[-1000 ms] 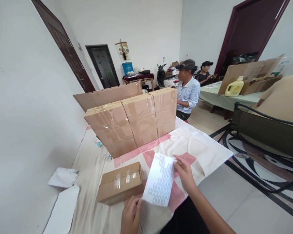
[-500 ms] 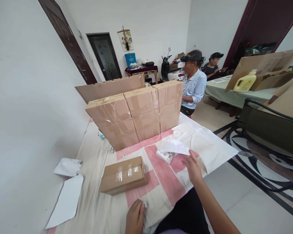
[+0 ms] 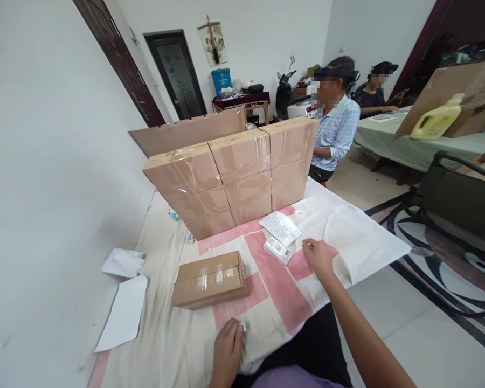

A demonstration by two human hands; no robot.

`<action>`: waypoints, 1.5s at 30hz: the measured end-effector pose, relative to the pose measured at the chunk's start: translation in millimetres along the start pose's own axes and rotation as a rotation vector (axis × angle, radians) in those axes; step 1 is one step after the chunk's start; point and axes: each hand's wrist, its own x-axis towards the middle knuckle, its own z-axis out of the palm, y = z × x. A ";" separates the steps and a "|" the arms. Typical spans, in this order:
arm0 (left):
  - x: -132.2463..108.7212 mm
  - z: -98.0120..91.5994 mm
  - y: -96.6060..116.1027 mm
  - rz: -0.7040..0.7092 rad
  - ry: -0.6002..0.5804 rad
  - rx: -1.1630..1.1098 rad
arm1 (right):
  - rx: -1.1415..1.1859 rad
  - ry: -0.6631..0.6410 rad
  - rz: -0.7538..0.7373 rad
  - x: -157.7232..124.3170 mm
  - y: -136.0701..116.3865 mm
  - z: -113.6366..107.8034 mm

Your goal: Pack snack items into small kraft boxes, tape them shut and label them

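My left hand (image 3: 226, 345) sits at the near edge of the desk (image 3: 161, 323), fingers pinched closed on a small white paper label (image 3: 242, 326), held by its edge, I judge, to keep its face free. My right hand (image 3: 317, 256) rests empty, fingers loosely uncurled, just right of the small white plastic device (image 3: 278, 250) and the white sheet of printed labels (image 3: 281, 227) lying flat beside it, within reach. The flat brown taped cardboard box (image 3: 210, 279) lies left of these, nearer than the stack of brown cardboard boxes (image 3: 234, 178).
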 end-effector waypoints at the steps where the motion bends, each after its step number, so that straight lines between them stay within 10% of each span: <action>1: 0.1 0.2 0.4 0.001 -0.002 0.005 | -0.048 0.008 -0.061 12.8 -4.5 0.0; 9: -0.1 1.8 2.8 0.034 0.015 0.053 | -0.320 -0.318 -0.513 120.2 -41.0 53.1; 16: 0.4 6.6 -0.2 0.088 0.078 0.107 | -0.401 -0.425 -0.669 122.1 -32.6 96.3; 34: 3.4 5.2 4.7 0.135 0.091 0.167 | -0.311 -0.409 -0.751 144.8 -35.6 119.6; 45: 2.7 1.0 11.3 0.098 0.071 0.162 | -0.224 -0.396 -0.591 126.5 -86.7 71.8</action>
